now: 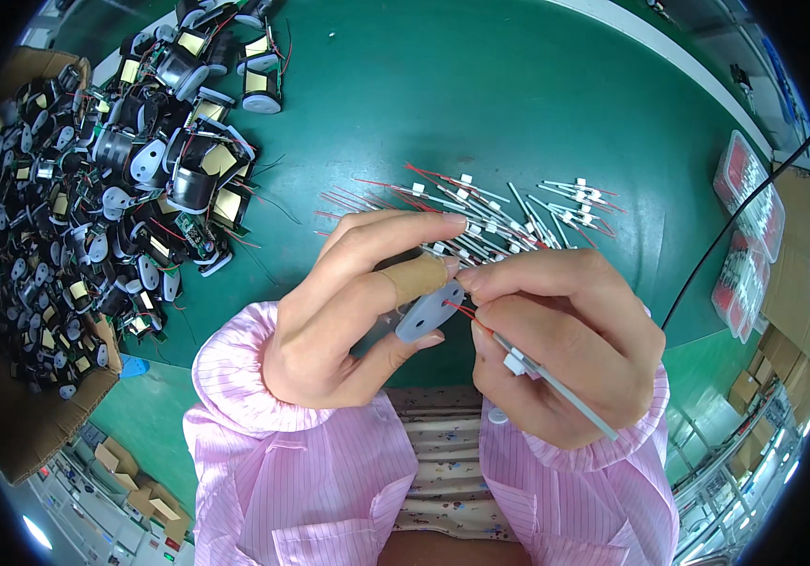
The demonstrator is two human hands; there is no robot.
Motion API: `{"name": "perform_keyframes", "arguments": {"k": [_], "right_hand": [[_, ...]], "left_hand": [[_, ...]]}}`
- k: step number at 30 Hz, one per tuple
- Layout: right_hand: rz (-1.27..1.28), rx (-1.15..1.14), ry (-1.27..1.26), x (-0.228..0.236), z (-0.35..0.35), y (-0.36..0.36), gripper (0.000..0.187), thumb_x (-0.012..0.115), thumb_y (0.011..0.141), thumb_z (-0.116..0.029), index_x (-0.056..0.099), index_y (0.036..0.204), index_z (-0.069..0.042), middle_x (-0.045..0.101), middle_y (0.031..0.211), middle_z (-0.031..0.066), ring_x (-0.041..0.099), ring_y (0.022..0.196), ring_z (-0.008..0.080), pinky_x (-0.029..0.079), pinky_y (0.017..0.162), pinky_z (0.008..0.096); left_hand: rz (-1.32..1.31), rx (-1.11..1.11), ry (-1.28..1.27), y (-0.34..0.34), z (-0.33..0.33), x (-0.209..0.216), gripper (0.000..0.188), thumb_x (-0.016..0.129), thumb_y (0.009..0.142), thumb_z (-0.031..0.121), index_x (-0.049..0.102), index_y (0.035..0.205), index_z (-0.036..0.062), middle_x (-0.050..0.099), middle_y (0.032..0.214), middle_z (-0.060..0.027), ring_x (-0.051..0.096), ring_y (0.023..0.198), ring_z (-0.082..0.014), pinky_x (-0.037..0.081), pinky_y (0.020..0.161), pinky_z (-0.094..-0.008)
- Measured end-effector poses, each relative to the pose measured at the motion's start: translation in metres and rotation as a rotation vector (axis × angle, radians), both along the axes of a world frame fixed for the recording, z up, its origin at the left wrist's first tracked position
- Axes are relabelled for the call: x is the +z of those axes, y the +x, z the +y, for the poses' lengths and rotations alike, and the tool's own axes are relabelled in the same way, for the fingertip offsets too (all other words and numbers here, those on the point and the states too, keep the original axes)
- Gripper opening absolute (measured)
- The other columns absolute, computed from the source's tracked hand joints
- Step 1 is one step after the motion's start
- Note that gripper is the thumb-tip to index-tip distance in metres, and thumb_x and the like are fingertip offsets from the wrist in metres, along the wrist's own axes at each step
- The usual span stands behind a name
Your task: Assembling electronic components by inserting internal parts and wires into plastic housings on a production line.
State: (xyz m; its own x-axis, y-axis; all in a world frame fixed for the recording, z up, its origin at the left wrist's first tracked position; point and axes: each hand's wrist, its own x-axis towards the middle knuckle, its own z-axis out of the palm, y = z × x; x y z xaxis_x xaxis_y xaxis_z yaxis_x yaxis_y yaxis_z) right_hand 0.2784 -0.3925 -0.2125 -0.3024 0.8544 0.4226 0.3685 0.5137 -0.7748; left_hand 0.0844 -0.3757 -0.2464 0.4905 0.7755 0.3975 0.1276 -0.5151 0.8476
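Observation:
My left hand (348, 311), with a tan finger wrap, is closed on a spool-like assembly whose pale grey oval end plate (424, 319) faces to the right. Most of its body is hidden behind my fingers. In my right hand (570, 340) is a wire lead with a grey sleeve (575, 404) and a small white connector (515, 362). The lead's thin red wires (462, 308) reach the plate beside one of its holes; how far they enter, I cannot tell. Just beyond both hands lies a loose pile of similar wire leads (490, 224).
Many black spool assemblies (196, 184) with grey end plates heap at the left, some in a cardboard box (94, 401). Two clear tubs (740, 283) of leads stand at the right edge of the green table (518, 104). A black cable (735, 222) crosses nearby.

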Motion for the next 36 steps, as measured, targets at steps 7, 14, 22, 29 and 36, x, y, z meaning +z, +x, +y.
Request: {"name": "perform_keyframes", "arguments": {"k": [7, 14, 22, 29, 36], "right_hand": [[0.012, -0.008, -0.009, 0.001, -0.002, 0.003, 0.025, 0.066, 0.061, 0.013, 0.063, 0.085, 0.005, 0.063, 0.091, 0.0181, 0.066, 0.079, 0.0240, 0.055, 0.063, 0.0281], [-0.010, -0.012, -0.044, 0.007, -0.005, 0.001, 0.027, 0.067, 0.060, 0.013, 0.063, 0.086, 0.006, 0.063, 0.092, 0.0187, 0.066, 0.077, 0.0237, 0.055, 0.063, 0.0279], [0.015, 0.003, -0.140, 0.012, -0.006, 0.002, 0.026, 0.067, 0.060, 0.012, 0.063, 0.085, 0.005, 0.063, 0.092, 0.0188, 0.065, 0.077, 0.0237, 0.055, 0.063, 0.0279], [-0.044, -0.024, -0.012, 0.006, -0.005, 0.000, 0.027, 0.067, 0.060, 0.013, 0.063, 0.086, 0.005, 0.063, 0.091, 0.0182, 0.065, 0.077, 0.0234, 0.055, 0.063, 0.0280], [0.038, -0.018, -0.125, 0.010, -0.004, -0.001, 0.026, 0.068, 0.059, 0.013, 0.063, 0.083, 0.005, 0.064, 0.091, 0.0180, 0.065, 0.075, 0.0228, 0.054, 0.062, 0.0280]], "left_hand": [[-0.015, -0.048, -0.063, 0.000, 0.001, 0.001, 0.044, 0.074, 0.064, 0.000, 0.059, 0.103, -0.0122, 0.054, 0.122, -0.0290, 0.057, 0.101, -0.0386, 0.045, 0.089, -0.0436], [0.005, -0.038, -0.054, 0.001, 0.001, 0.002, 0.045, 0.073, 0.063, 0.000, 0.059, 0.104, -0.0123, 0.054, 0.121, -0.0285, 0.057, 0.101, -0.0380, 0.045, 0.089, -0.0425], [-0.007, -0.036, -0.070, 0.002, 0.001, 0.001, 0.045, 0.074, 0.063, 0.000, 0.059, 0.104, -0.0122, 0.055, 0.120, -0.0277, 0.057, 0.101, -0.0374, 0.045, 0.089, -0.0423], [-0.003, -0.039, -0.067, 0.002, 0.001, 0.001, 0.045, 0.074, 0.064, 0.000, 0.058, 0.104, -0.0127, 0.055, 0.120, -0.0272, 0.057, 0.100, -0.0375, 0.045, 0.089, -0.0424], [-0.016, -0.033, -0.085, 0.000, 0.000, -0.001, 0.046, 0.074, 0.064, 0.001, 0.058, 0.105, -0.0127, 0.054, 0.121, -0.0269, 0.057, 0.102, -0.0373, 0.045, 0.089, -0.0426]]}}
